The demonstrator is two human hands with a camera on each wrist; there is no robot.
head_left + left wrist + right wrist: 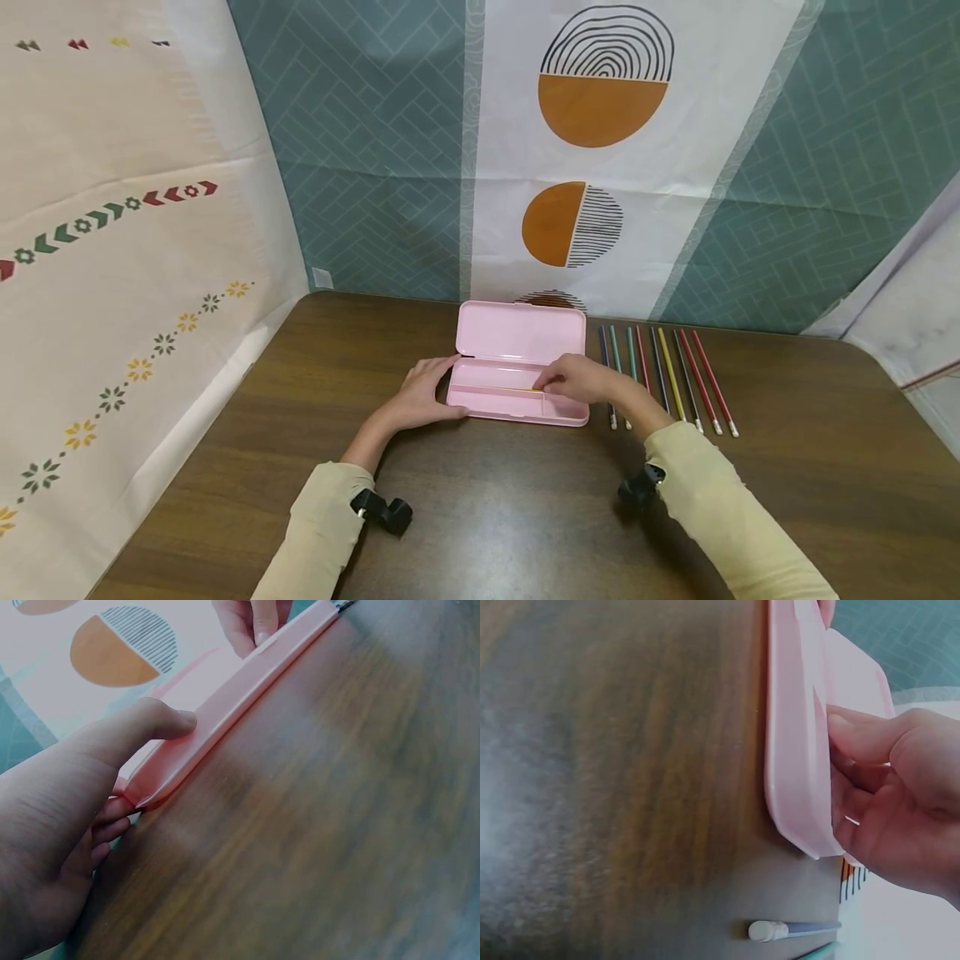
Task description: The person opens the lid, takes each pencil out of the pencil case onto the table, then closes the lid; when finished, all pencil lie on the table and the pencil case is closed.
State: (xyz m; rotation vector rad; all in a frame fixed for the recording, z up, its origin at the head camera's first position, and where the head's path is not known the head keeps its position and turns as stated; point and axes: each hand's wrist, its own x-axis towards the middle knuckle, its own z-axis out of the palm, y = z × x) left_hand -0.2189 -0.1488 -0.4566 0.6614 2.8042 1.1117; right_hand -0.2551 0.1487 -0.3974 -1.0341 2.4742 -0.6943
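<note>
A pink pencil case (pixel 495 417) lies on the table, its lid (pixel 521 331) swung up at the back. My left hand (pixel 420 398) holds the case's left end, thumb on the front wall and fingers round behind the corner, as the left wrist view shows. My right hand (pixel 583 379) reaches into the long rear compartment with curled fingers. Between its fingertips is one end of a yellow pencil (pixel 523 389), which lies along the divider inside the case. In the right wrist view the case's wall (pixel 791 750) hides the fingertips and the pencil.
Right of the case, several colored pencils (pixel 673 375) lie side by side, eraser ends toward me; my right forearm passes over some. The brown table (pixel 480 500) meets a patterned cloth (pixel 375 233) at the back. Another cloth (pixel 150 333) hangs along the left.
</note>
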